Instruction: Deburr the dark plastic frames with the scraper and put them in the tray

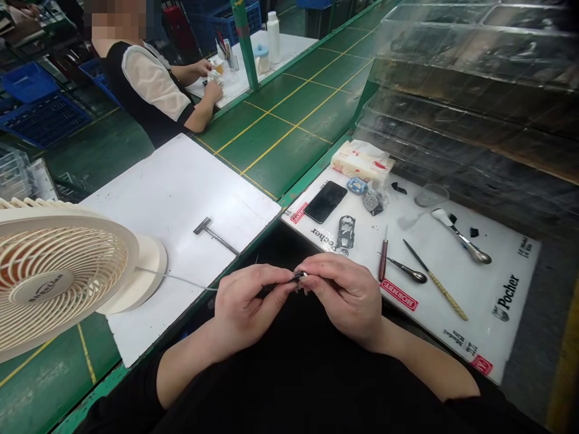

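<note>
Both hands meet in front of my body around a small black part [298,276] with a bright spot, mostly covered by the fingertips. My left hand [253,301] pinches it between thumb and index finger. From the other side my right hand [346,295] grips it in the same way. Just right of my right hand, on a printed white board [474,253], lie an awl with a reddish-brown handle [383,259], a pointed tool with a dark metal handle [409,272] and a slim file with a yellow handle [446,295].
A beige fan [67,283] stands on the white table at left, near a T-shaped metal bar [217,236]. The board also carries a phone [325,202], a tissue pack [359,161] and larger pliers-like cutters [470,244]. Clear stacked trays [474,90] rise behind. A co-worker [154,84] sits across.
</note>
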Demonstrator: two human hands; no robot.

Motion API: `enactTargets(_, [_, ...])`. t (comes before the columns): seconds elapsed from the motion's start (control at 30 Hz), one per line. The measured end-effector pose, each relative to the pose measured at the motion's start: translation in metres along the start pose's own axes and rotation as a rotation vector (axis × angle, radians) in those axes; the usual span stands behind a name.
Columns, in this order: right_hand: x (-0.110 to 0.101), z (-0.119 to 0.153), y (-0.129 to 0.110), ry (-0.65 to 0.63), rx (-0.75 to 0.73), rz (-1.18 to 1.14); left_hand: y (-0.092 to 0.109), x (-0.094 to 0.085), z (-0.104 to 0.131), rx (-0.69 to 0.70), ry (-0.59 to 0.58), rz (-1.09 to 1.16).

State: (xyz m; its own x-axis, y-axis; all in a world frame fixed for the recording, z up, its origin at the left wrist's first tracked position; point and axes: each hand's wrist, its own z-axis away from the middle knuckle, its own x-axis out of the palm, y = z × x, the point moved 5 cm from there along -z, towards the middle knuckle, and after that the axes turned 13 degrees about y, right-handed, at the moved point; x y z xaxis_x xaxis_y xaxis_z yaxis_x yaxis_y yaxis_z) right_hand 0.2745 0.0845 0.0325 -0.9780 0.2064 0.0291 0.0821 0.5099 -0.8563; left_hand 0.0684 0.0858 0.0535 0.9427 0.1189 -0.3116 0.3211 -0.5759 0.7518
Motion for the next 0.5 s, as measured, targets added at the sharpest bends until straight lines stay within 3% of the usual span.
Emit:
enactTargets(0.07, [0.000,0.001,0.003,0.000,0.038,-0.026,-0.004,0.003,0.002,-0.091,-0.006,0.056])
enactTargets(0.17, [0.000,0.006,0.015,0.005,0.195,-0.139,-0.016,0.012,0.005,-0.332,0.000,0.228])
enactTargets(0.3, [-0.008,0.019,0.039,0.057,0.465,-0.304,-0.031,0.042,0.005,-0.589,-0.103,0.412])
enactTargets(0.4, [-0.030,0.028,0.054,0.164,0.549,-0.326,-0.046,0.075,0.003,-0.653,-0.282,0.438])
enactTargets(0.5, [-0.068,0.038,0.065,0.369,0.605,-0.241,-0.070,0.110,-0.004,-0.601,-0.402,0.185])
